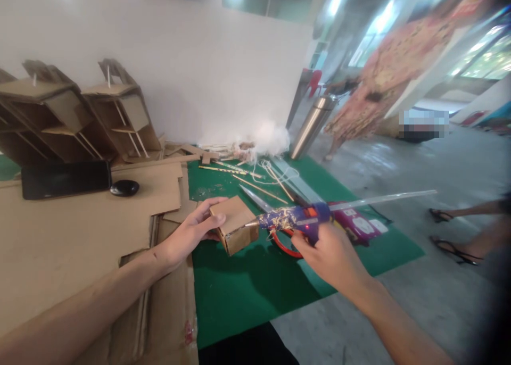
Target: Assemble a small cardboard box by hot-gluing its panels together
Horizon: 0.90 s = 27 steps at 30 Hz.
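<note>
Closed around a small cardboard box [239, 221], my left hand [203, 220] keeps it above the green table top, thumb on the upper face. My right hand [323, 248] grips a blue hot glue gun [295, 218] with dried glue strands on its barrel. The gun's nozzle meets the box's near right edge, and a clear glue stick [383, 199] sticks out of its back end. Behind and below the gun lie scissors [285, 245] with red-orange handles, partly hidden. A purple packet [357, 224] rests beyond my right hand.
Cardboard sheets [80, 237] cover the left side, with a black phone [66, 180] and a black mouse [124, 188]. Cardboard structures [120, 109] stand behind. Thin sticks [259, 188], white fluff [271, 139] and a steel flask [313, 125] are at the back. People are at the right.
</note>
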{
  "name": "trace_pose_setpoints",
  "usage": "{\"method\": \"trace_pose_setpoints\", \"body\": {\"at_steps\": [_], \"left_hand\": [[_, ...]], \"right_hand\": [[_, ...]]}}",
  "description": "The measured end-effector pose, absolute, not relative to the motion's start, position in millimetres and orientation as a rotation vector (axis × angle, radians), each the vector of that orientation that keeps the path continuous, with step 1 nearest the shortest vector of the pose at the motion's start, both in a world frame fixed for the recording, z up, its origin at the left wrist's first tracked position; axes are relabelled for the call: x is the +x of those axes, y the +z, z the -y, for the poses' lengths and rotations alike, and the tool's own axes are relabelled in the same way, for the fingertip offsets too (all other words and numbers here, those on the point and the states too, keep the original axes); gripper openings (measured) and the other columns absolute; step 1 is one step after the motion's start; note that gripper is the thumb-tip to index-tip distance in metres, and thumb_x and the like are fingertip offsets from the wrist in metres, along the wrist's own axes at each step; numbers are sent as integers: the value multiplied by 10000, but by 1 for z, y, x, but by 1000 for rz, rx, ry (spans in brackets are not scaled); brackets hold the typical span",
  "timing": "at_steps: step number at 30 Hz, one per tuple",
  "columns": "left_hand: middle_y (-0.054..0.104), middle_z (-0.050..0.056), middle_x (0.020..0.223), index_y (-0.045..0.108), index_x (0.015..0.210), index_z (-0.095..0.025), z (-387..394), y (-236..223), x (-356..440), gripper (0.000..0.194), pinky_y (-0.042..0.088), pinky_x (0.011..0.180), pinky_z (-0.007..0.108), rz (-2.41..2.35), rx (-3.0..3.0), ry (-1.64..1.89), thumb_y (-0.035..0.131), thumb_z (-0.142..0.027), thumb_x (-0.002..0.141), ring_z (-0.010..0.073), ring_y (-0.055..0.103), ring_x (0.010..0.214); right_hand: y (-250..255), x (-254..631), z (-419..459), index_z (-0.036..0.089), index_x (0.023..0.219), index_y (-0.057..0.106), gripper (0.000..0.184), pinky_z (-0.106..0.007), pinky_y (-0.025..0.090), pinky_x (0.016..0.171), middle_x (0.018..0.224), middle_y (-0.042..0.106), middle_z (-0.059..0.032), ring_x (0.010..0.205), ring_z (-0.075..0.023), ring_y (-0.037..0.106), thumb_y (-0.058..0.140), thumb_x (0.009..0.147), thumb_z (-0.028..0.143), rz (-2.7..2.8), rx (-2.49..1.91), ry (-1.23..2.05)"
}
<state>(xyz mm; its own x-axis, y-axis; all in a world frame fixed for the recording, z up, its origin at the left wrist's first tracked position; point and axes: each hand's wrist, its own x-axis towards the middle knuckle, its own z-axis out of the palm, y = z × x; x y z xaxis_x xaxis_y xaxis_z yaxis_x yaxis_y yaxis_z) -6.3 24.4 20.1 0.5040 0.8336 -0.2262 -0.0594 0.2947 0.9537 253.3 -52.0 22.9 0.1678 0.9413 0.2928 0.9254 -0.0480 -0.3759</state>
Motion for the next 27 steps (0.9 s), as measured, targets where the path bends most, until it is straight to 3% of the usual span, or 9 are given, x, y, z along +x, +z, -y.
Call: {"method": "trace_pose_setpoints", "body": {"at_steps": [20,27], "left_hand": [[623,41,1191,553,1284,-271,-26,19,-7,502,518,859,329,-857,1145,678,712,-444,840,221,585,1023],[619,49,1227,566,1274,-277,-24,20,-7,491,519,866,343,-877,1151,681,708,-449,837,244,590,1057]], "right_hand": [[27,258,54,280,524,326,276,-275,316,405,380,450,8,345,-156,460,473,740,371,1711,-1891,-9],[21,264,55,268,548,354,277,-279,364,444,445,538,-20,406,-171,524,492,763,373,1694,-1893,-35]]}}
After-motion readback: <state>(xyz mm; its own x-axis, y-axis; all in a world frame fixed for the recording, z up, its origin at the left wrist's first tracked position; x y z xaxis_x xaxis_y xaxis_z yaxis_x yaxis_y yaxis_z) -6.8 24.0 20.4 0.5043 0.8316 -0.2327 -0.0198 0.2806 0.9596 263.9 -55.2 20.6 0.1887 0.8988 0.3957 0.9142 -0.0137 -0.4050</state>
